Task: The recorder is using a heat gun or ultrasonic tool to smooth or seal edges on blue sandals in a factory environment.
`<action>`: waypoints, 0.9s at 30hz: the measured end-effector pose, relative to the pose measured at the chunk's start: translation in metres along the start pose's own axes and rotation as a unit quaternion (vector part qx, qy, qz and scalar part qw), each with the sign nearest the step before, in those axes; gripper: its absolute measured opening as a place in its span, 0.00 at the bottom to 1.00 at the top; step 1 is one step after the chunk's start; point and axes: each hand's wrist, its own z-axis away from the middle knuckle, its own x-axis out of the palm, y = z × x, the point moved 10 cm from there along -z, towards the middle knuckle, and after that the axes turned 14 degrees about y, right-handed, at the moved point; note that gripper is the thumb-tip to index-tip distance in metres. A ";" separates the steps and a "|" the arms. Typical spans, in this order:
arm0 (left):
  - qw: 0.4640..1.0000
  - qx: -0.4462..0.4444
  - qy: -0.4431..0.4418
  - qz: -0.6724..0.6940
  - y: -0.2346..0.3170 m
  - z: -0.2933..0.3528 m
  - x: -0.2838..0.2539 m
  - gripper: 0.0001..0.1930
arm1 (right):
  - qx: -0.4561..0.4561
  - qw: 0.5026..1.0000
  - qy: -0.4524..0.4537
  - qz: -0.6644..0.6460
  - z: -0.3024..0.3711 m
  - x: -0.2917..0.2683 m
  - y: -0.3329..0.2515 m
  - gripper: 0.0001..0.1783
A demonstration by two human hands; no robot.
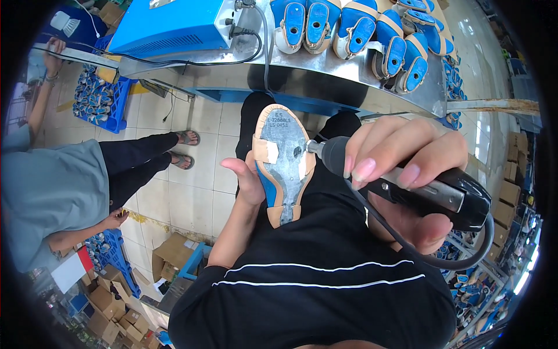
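A lasted shoe [283, 152], blue and tan, is held sole up in front of me by my left hand [251, 184]. Its grey underside is exposed, with tan straps folded onto it. The thumb stands out at the left edge; the other fingers are mostly hidden behind the shoe. My right hand [410, 148] wraps around a black corded hand tool [450, 198] with a metal front end. The metal tip meets the right edge of the sole, near the strap; exact contact is hard to tell.
A metal workbench [325, 72] carries a blue machine box [171, 29] with cables and several blue-and-tan shoes [356, 35]. Another person [64, 192] stands at the left. Blue crates of shoes [96, 96] and cardboard boxes [174, 256] sit on the floor.
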 end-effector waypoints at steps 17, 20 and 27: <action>0.999 0.009 -0.024 0.038 0.005 -0.001 0.009 0.68 | 0.045 0.999 0.005 0.007 -0.003 0.004 0.011 0.23; 0.999 0.013 -0.027 0.045 0.005 0.000 0.008 0.68 | 0.073 0.997 0.013 0.005 -0.001 0.005 0.023 0.20; 0.999 0.000 -0.002 0.053 0.004 -0.002 0.007 0.68 | 0.112 0.990 0.082 -0.005 -0.002 -0.005 0.039 0.19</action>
